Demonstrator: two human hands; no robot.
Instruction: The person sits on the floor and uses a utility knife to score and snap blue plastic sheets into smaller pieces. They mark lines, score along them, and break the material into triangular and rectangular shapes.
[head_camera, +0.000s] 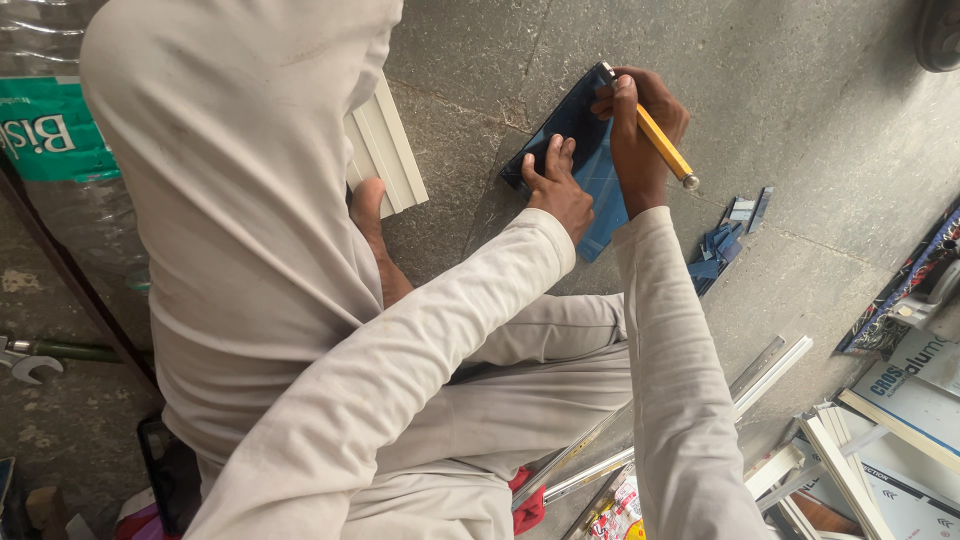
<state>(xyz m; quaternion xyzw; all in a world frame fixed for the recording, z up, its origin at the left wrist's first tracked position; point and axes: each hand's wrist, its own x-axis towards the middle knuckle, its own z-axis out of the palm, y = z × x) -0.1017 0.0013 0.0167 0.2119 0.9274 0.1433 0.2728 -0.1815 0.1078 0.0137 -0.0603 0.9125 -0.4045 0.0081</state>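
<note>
Pressing flat on a dark blue sheet piece (590, 165), the left hand (558, 190) has its fingers spread and extended, gripping nothing, just pinning the sheet to the grey stone floor (800, 90). The right hand (640, 130) is closed around a yellow-handled cutting tool (662, 142), whose tip meets the sheet's upper edge while its metal end juts out toward the lower right. The sheet lies on the floor ahead of the person's knees, between both hands.

Just right of it sit small blue offcuts (722, 245), loosely heaped. To the left, a cream ribbed panel (385, 150) lies partly under a bare foot (372, 225). Both arms wear pale beige sleeves; trousers match.

Lower right: a long metal straightedge (755, 368) and white profile strips (830, 470) lie crossed over each other, next to white printed boards with blue lettering (915, 390). A colourful small packet (622, 510) rests at the bottom edge, a red item (527, 500) near it.

Upper left: clear plastic wrapping with a green label (50, 130). A spanner (25, 362) lies at the left edge. Floor is mottled grey stone with visible joints.
</note>
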